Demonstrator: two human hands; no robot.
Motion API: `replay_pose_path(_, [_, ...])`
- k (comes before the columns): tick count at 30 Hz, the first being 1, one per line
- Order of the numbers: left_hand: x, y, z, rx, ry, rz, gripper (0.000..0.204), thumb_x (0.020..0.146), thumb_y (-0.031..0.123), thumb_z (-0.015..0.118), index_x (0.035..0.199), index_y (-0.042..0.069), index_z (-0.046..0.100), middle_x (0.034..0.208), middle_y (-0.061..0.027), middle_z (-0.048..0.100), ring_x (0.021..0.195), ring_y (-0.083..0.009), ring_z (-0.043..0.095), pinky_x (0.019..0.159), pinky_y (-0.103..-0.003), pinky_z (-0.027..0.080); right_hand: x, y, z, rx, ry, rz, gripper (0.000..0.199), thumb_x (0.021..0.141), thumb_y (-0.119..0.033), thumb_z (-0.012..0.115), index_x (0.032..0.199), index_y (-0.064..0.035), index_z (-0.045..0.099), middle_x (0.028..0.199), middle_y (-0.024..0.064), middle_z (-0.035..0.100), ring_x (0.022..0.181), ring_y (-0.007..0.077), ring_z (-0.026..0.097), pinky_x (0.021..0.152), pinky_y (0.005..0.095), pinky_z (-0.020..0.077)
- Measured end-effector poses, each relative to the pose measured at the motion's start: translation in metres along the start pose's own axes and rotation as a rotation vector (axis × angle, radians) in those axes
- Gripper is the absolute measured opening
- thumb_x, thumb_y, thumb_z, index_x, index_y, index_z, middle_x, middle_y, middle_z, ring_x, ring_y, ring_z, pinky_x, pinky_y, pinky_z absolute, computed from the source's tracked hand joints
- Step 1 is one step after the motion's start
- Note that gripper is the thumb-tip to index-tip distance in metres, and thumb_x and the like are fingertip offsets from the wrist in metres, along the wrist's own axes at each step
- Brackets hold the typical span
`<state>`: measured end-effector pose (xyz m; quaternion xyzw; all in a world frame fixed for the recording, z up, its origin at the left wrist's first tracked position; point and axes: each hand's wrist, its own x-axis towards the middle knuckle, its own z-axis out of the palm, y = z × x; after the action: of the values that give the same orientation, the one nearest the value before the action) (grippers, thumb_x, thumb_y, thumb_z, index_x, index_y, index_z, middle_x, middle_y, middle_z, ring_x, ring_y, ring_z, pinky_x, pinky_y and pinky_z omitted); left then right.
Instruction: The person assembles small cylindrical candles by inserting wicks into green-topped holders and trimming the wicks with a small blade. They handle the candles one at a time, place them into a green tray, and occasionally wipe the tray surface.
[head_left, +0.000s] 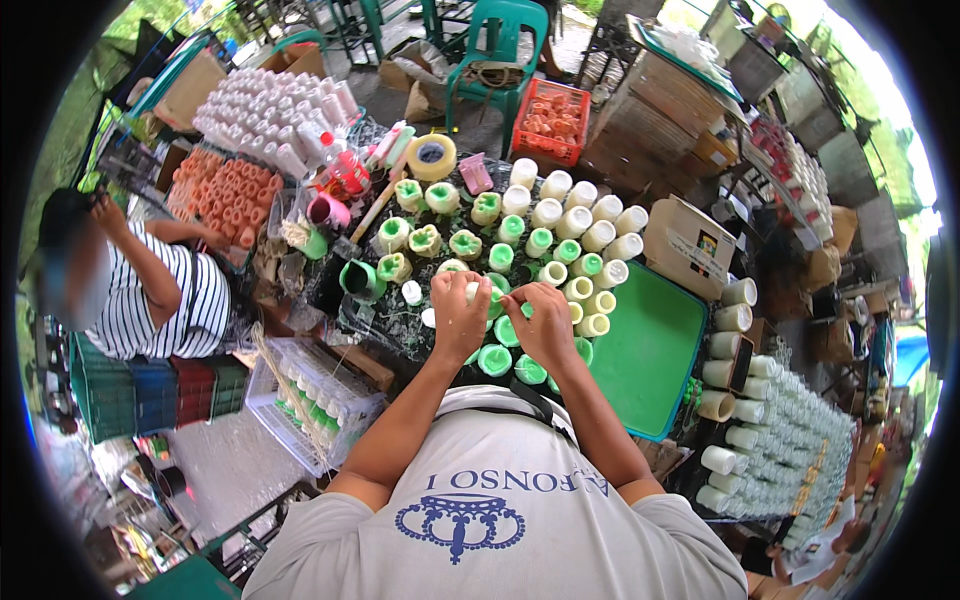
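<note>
cluttered outdoor work table [400,320] packed with green-topped cups [512,230], left hand [458,318] pinching a small white cup [472,291], right hand [543,322] fingers curled on a green cup [499,297] just beside it, green tray [645,355] right, person in stripes [170,300] far left

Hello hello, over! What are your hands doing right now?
Left hand and right hand both closed on a small green-and-white cup. More cups crowd the table in front. Green tray at right. Over.

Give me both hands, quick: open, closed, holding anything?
Left hand: closed on a small white tube.
Right hand: fingers curled, at a green cup; grip cannot be told.
</note>
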<state>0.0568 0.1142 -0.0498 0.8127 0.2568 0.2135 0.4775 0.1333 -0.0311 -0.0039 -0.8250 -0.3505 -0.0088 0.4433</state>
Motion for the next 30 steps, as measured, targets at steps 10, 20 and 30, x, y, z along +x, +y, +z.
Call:
replay_pose_path(10, [-0.027, -0.028, -0.012, -0.742, -0.040, -0.635, 0.060, 0.105, 0.064, 0.048, 0.127, 0.011, 0.062, 0.112, -0.0063, 0.062, 0.100, -0.0169, 0.062, 0.084, -0.040, 0.053, 0.001, 0.013, 0.025, 0.402, -0.172, 0.341, 0.022, 0.101, -0.019, 0.071, 0.101, 0.0031, 0.071, 0.087, 0.0145, 0.075, 0.084, 0.0219, 0.072, 0.078, 0.0370, 0.0557])
replay_pose_path(20, [-0.040, -0.024, -0.035, -1.067, -0.125, -0.681, 0.070, 0.101, 0.078, 0.039, 0.131, 0.018, 0.060, 0.123, -0.0032, 0.066, 0.113, -0.0204, 0.063, 0.092, -0.050, 0.050, 0.009, -0.009, 0.043, 0.559, -0.249, 0.220, 0.017, 0.099, -0.014, 0.073, 0.104, 0.0019, 0.071, 0.097, 0.0103, 0.076, 0.092, 0.0161, 0.071, 0.084, 0.0325, 0.0547])
replay_pose_path(30, [-0.044, 0.001, -0.061, -1.257, -0.393, -0.813, 0.080, 0.097, 0.085, 0.036, 0.147, 0.026, 0.052, 0.148, -0.0074, 0.057, 0.129, -0.0287, 0.058, 0.097, -0.056, 0.046, 0.007, -0.031, 0.066, 0.567, -0.359, 0.283, 0.027, 0.105, -0.024, 0.066, 0.119, -0.0057, 0.079, 0.087, 0.0099, 0.076, 0.074, 0.0144, 0.065, 0.068, 0.0327, 0.0519])
